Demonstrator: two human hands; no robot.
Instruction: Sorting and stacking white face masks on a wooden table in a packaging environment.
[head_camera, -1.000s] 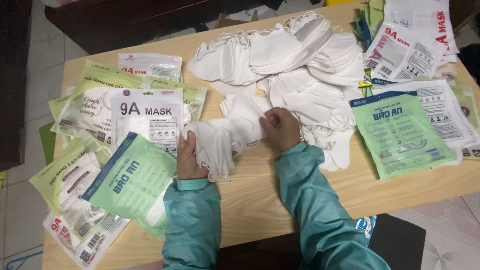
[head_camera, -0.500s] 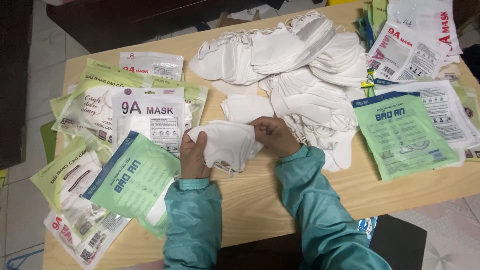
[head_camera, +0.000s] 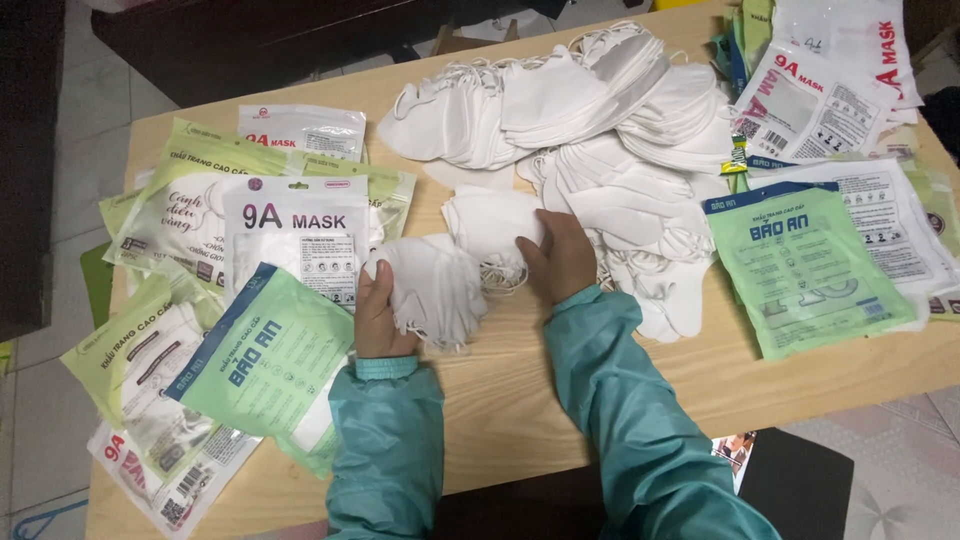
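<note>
My left hand (head_camera: 374, 312) grips a small stack of white face masks (head_camera: 432, 288) just above the wooden table (head_camera: 520, 400). My right hand (head_camera: 561, 255) rests on a second bunch of white masks (head_camera: 490, 225) lying flat beside that stack, fingers curled on its edge. Both arms wear teal sleeves. A big heap of loose white masks (head_camera: 570, 110) spreads across the table behind my hands.
Green and white mask packets (head_camera: 262, 360) overlap at the left, partly over the table edge. More packets, one green (head_camera: 805, 265), lie at the right. A dark bench stands beyond the far edge. Tiled floor shows at both sides.
My left hand has drawn its stack of masks nearer to me and leftward. My right hand let go of that stack and moved onto the bunch lying behind it.
</note>
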